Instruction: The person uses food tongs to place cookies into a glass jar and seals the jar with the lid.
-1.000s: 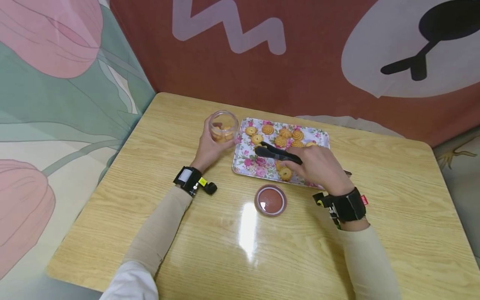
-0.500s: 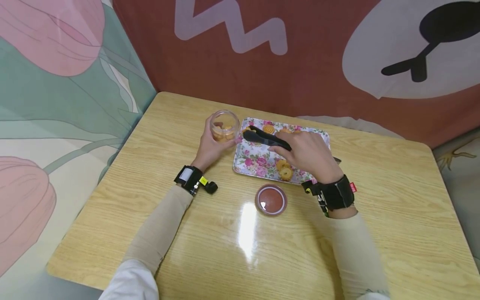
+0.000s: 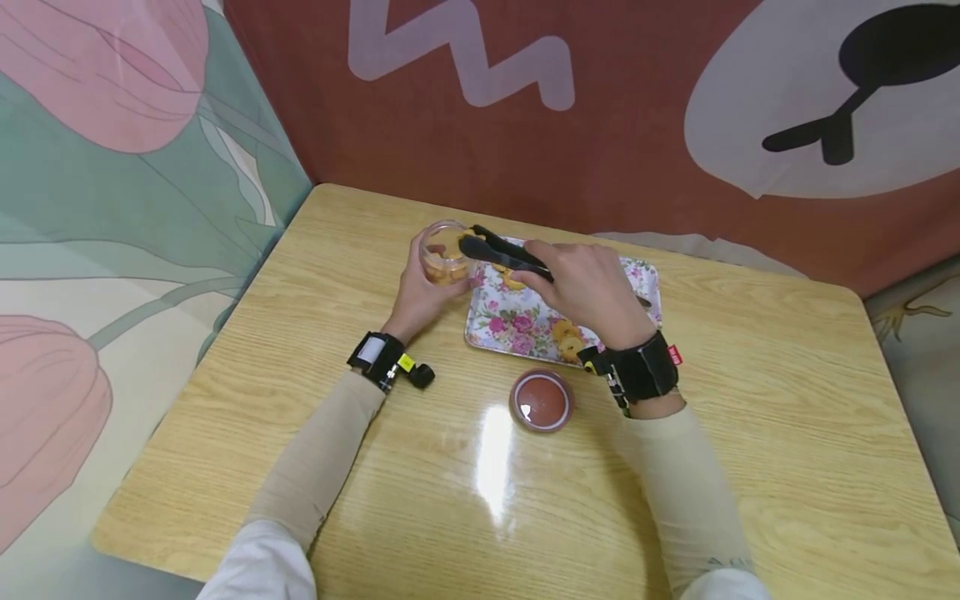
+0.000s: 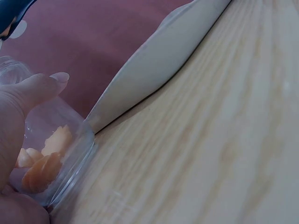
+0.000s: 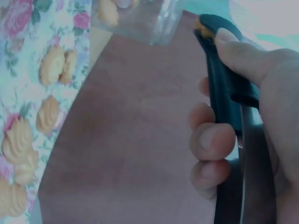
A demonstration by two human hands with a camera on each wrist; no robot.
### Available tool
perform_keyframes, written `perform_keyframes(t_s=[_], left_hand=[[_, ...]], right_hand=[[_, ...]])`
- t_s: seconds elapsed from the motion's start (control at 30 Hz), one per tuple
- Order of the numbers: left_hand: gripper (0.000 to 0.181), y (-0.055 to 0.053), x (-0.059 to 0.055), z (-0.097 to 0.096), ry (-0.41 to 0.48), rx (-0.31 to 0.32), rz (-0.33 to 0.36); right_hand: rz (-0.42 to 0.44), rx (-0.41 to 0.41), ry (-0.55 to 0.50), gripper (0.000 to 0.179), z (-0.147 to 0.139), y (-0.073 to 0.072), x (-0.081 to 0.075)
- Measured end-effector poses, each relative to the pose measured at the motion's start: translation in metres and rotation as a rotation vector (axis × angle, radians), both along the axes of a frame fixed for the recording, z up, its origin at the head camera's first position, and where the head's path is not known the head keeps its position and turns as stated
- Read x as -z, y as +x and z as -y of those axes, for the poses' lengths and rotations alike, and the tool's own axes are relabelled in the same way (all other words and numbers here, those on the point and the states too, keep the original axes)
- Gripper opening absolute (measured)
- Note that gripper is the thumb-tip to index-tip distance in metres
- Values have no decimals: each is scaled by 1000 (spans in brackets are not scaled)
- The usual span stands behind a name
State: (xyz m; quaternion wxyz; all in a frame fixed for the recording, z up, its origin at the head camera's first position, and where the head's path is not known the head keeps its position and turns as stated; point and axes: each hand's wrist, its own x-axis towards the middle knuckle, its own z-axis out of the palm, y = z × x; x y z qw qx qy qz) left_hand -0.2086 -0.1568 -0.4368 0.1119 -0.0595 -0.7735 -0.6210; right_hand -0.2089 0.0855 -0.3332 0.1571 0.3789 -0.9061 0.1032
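Note:
My left hand (image 3: 422, 292) grips a clear jar (image 3: 447, 273) standing on the table, left of the tray. Several piped cookies (image 4: 43, 172) lie at the jar's bottom in the left wrist view. In my right hand (image 3: 585, 283) is a pair of black tongs (image 3: 510, 254), fingers wrapped round the handles. A cookie (image 3: 472, 236) is pinched between the tong tips, right at the jar's rim. The right wrist view shows a bit of this cookie (image 5: 205, 32) between the tips. More swirled cookies (image 5: 48, 114) rest on the flowered tray (image 3: 495, 333), partly hidden by my right hand.
A round reddish-brown lid (image 3: 542, 401) lies in front of the tray on the wooden table (image 3: 420, 467). Behind the table's far edge rises a red-brown painted wall (image 3: 622, 158). Another painted wall (image 3: 150, 250) borders the left side.
My right hand has carried the tongs up and left from over the tray to the jar's rim, with a cookie in the tips. The left hand and jar have stayed put.

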Motion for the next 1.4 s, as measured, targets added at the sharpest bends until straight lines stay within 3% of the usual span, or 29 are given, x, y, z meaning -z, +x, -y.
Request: perform_keyframes(t_s=[0.5, 0.73, 1.4], left_hand=[[94, 3, -2, 0, 2, 15, -35], [93, 3, -3, 0, -3, 14, -5], [97, 1, 2, 1, -2, 7, 0]], right_hand=[[-17, 7, -17, 36, 25, -11, 17], [-11, 27, -14, 39, 26, -14, 19], [10, 51, 2, 49, 19, -13, 22]])
